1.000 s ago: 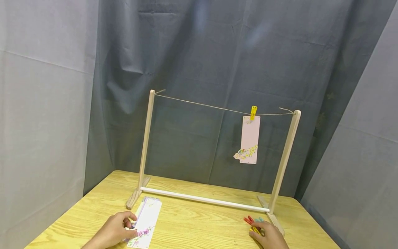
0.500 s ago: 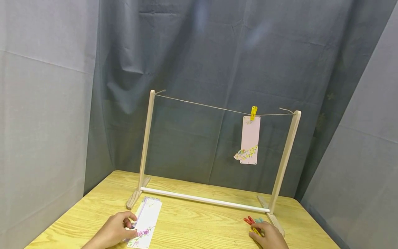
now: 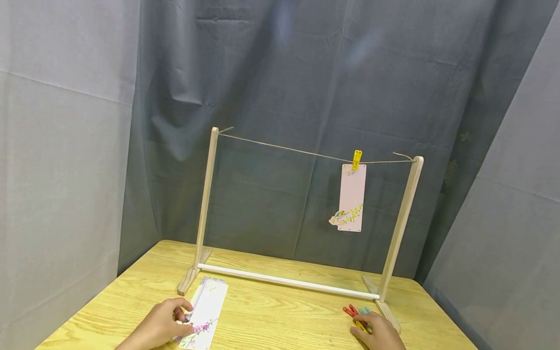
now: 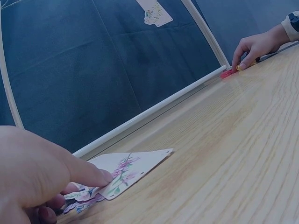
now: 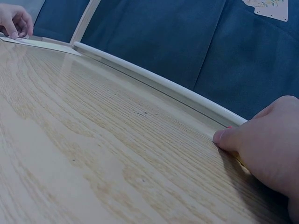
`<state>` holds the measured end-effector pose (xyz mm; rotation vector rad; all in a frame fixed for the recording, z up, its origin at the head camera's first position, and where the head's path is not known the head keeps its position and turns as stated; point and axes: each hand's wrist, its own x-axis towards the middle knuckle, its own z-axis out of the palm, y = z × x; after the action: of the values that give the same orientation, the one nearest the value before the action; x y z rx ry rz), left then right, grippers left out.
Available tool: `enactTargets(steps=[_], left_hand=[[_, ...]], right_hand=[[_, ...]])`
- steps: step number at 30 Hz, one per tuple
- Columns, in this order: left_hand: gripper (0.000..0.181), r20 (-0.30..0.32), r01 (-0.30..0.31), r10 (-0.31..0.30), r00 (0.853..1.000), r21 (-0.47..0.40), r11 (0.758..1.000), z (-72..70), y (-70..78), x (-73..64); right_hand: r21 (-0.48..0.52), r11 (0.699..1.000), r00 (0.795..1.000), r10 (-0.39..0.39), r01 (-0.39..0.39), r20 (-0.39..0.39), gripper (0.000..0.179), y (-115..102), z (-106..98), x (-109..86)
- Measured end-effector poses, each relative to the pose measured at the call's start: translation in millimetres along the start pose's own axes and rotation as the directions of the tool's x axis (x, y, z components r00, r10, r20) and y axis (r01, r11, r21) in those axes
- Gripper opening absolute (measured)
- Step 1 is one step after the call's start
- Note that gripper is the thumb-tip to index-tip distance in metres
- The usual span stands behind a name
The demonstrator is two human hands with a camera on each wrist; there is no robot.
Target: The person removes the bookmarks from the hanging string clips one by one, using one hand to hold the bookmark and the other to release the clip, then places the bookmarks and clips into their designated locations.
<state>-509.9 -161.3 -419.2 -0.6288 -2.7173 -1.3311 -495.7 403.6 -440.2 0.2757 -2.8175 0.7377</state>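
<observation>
My left hand (image 3: pixel 159 322) is at the near left of the table. Its thumb lies on a long white card (image 3: pixel 210 304) with purple flowers, and the other fingers curl at the card's left edge. Beneath that card the purple-patterned edge of another card (image 3: pixel 217 279) shows. My right hand (image 3: pixel 378 330), at the near right, pinches a yellow clothespin (image 3: pixel 360 324) that its fingers partly cover. Beside those fingertips lie red clothespins (image 3: pixel 350 310) and light-blue clothespins (image 3: pixel 364 309). In the right wrist view the right thumb (image 5: pixel 225 136) hides most of the clothespins.
Across the table (image 3: pixel 280 311) stands a wooden frame (image 3: pixel 204 204) with a white bottom bar (image 3: pixel 284 280) and a string (image 3: pixel 280 147). A pink flowered card (image 3: pixel 352 194) hangs from it by a yellow clothespin (image 3: pixel 357 159). Dark curtains (image 3: pixel 271 87) close off the back.
</observation>
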Motion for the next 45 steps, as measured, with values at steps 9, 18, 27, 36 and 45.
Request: enactTargets(steps=[9,18,27,36,45], left_hand=[[0.045,-0.017,0.135,-0.135,0.991,-0.018,0.991,3.9,2.4,0.1],[0.044,-0.001,0.084,-0.084,0.996,-0.033,0.996,2.0,0.3,0.6],[0.045,-0.014,0.123,-0.123,0.992,-0.029,0.992,3.5,1.0,0.2],[0.040,-0.018,0.066,-0.067,0.998,-0.056,0.996,3.5,0.4,1.2],[0.039,-0.089,-0.020,0.014,0.996,-0.068,0.997,3.0,2.7,4.3]], right_hand=[[-0.020,0.998,0.999,-0.052,0.052,-0.005,0.041,2.6,2.8,0.0],[-0.003,0.999,0.999,-0.043,0.043,-0.002,0.041,1.3,0.6,-0.3],[0.027,0.999,1.000,-0.020,0.019,0.019,0.043,2.6,0.5,0.5],[0.034,0.999,0.999,0.002,-0.001,-0.038,0.040,-2.2,0.0,-0.9],[0.086,0.992,0.989,0.099,-0.090,-0.110,0.040,-6.1,0.1,0.5]])
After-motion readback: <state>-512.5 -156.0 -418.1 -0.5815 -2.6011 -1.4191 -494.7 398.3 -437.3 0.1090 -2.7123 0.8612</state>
